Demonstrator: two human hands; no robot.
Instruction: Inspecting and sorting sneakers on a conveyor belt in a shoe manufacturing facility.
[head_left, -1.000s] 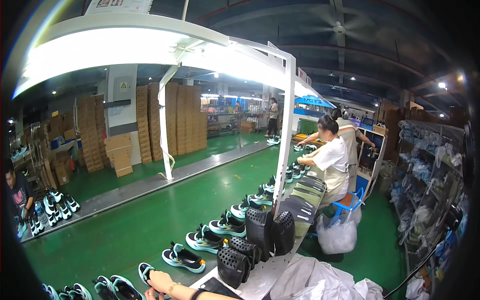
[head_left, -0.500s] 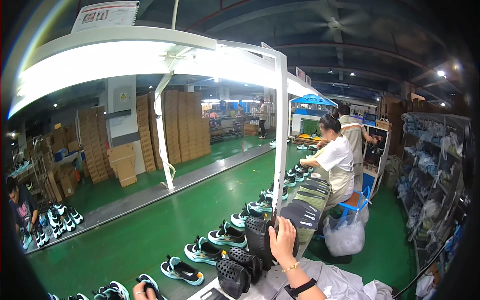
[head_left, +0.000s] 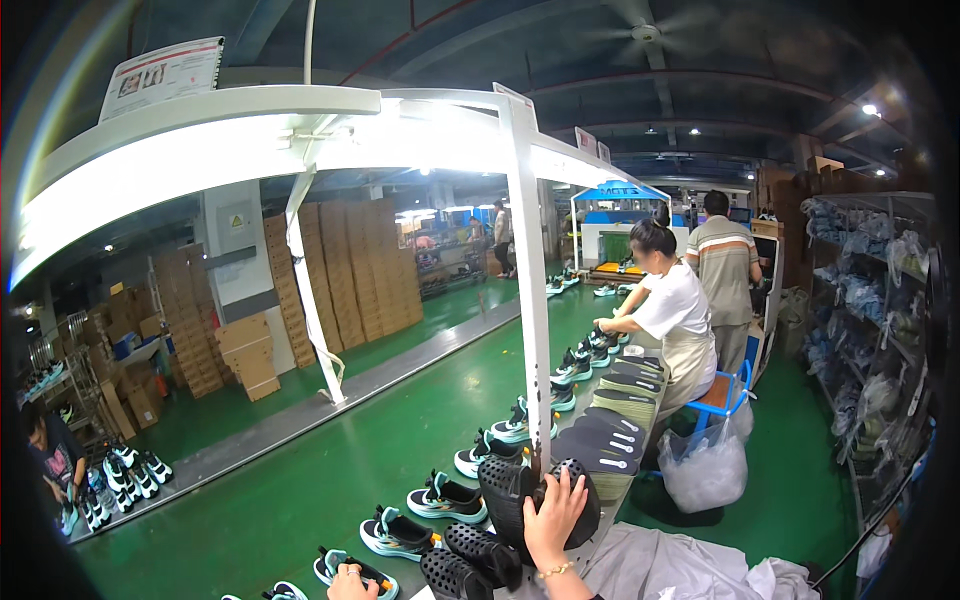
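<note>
Spreading right grip (head_left: pixel 556 510) on black form (head_left: pixel 592 514), left grip (head_left: pixel 352 583) unclear, beside belt-edge shoe (head_left: pixel 384 580)

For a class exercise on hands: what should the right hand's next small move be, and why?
The right hand should probably curl its fingers firmly around the upright, rounded, black, hole-dotted block beneath them: they lie spread over it, and no firm grip shows. The left hand is down at a black-and-turquoise sneaker, so it gives no support there.
</note>
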